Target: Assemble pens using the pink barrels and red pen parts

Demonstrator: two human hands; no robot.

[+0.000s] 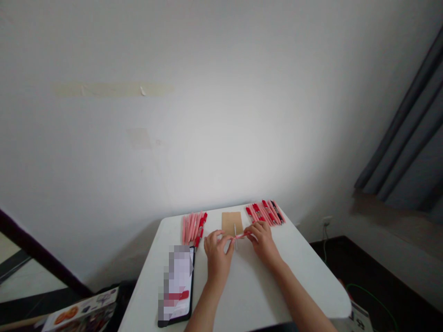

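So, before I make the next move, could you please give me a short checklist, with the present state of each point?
1. Left hand pinching the pink pen: ok, fingertips at its left end.
2. Right hand on the same pen: ok, fingers at the other end.
3. Thin white stick apart from the pen: cannot tell; they cross in this view.
4. Brown card on the table: ok, just beyond the hands.
5. Right-hand pens untouched: cannot tell; the fingers come very close in view.
6. Phone on the table: ok, left of the left hand.
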